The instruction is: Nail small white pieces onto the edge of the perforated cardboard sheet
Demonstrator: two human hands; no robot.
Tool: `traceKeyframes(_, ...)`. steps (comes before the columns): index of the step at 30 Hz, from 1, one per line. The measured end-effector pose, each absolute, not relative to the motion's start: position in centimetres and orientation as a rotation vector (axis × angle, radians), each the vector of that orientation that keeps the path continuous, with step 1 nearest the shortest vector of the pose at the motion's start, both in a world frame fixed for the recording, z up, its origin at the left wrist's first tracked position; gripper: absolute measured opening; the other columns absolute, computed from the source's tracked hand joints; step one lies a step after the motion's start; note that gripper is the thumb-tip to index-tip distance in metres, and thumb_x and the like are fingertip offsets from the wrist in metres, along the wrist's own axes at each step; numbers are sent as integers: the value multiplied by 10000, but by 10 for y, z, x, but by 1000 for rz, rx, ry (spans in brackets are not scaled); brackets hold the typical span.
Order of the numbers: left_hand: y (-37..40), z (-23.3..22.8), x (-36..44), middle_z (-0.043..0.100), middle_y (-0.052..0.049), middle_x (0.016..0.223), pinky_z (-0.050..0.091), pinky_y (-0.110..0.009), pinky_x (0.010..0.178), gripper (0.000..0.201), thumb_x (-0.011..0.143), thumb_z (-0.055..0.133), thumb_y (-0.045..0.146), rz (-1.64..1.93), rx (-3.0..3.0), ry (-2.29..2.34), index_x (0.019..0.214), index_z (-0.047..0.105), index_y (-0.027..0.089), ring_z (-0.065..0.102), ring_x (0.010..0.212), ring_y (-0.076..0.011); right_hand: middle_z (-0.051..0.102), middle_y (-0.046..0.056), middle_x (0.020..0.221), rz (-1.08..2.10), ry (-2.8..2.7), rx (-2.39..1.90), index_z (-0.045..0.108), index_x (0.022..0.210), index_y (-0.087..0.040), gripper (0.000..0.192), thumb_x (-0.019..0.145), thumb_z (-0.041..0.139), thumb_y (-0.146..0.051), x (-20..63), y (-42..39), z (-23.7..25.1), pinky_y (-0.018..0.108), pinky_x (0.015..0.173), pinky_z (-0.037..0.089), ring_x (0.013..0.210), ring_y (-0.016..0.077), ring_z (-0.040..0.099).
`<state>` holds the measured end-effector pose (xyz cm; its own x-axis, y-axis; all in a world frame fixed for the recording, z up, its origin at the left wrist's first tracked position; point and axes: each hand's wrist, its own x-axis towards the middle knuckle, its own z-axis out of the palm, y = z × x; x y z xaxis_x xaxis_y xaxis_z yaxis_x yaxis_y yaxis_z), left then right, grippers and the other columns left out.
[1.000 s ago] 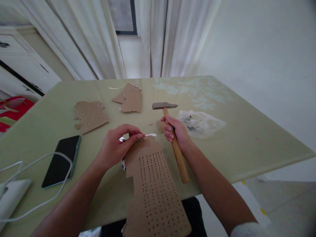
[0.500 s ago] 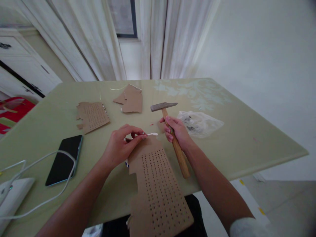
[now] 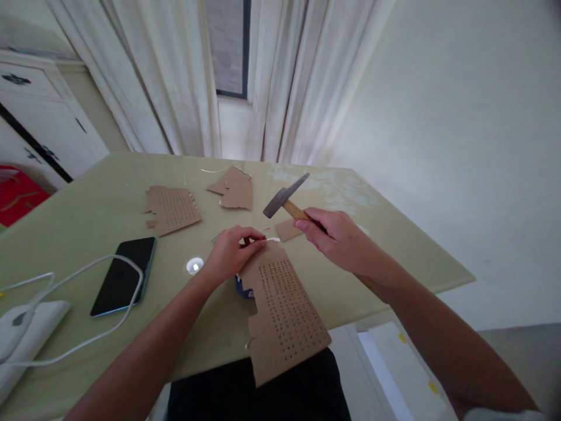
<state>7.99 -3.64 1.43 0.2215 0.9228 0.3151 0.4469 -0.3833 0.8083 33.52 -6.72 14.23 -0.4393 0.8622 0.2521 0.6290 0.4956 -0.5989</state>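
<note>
Hammer (image 3: 293, 209) gripped by its handle in right hand (image 3: 335, 237), head raised above table (image 3: 205, 339). Punched cardboard (image 3: 289, 310) overhanging near edge; far end held down by left hand (image 3: 228, 254), thumb and finger pinched, item between unreadable. Blue object (image 3: 244, 288) partly covered underneath. Cabinet drawer (image 3: 37, 83) closed, contents hidden.

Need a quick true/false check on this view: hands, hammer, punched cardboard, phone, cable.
1. The right hand holds the hammer. True.
2. The left hand rests on the phone. False: it is at the far end of the long punched cardboard.
3. A white cable crosses the phone. True.
4. The hammer's head touches the long punched cardboard. False: it is held clear of it.
</note>
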Motion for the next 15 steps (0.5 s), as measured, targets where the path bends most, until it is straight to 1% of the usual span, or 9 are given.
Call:
traceKeyframes(3, -34, 13, 81, 857, -40, 956, 592, -332, 791, 236, 919, 737, 456, 1073, 1955, 1244, 938, 860, 255, 754, 867, -224, 589, 3, 707, 369, -2427, -1375, 650, 885, -190, 328, 1142, 547, -366, 330, -74, 146, 311, 656, 287, 661, 160, 522)
traceKeyframes(7, -32, 12, 82, 841, -44, 931, 568, -322, 749, 226, 922, 726, 427, 1084, 1980, 1230, 911, 843, 234, 738, 829, -218, 704, 65, 871, 284, -2599, -1445, 702, 1038, -161, 297, 1165, 501, -340, 321, -81, 141, 323, 698, 299, 753, 185, 578)
traceKeyframes(9, -32, 13, 82, 834, -47, 946, 561, -320, 754, 214, 921, 730, 412, 1101, 1988, 1196, 907, 841, 229, 733, 824, -211, 703, 63, 855, 256, -2579, -1473, 696, 1024, -165, 306, 1168, 498, -349, 320, -82, 143, 324, 692, 293, 747, 188, 580)
traceKeyframes(12, -33, 14, 82, 831, -43, 961, 553, -324, 773, 185, 922, 743, 389, 1101, 1997, 1182, 909, 844, 235, 723, 804, -197, 644, 29, 755, 213, -2477, -1516, 674, 974, -176, 321, 1165, 499, -365, 320, -82, 148, 319, 679, 289, 698, 180, 558)
traceKeyframes(15, -33, 14, 82, 824, -41, 943, 551, -332, 780, 183, 923, 746, 390, 1094, 1999, 1196, 905, 845, 237, 714, 790, -197, 653, 33, 764, 195, -2479, -1543, 684, 990, -174, 308, 1164, 501, -350, 317, -80, 147, 316, 681, 296, 695, 179, 559)
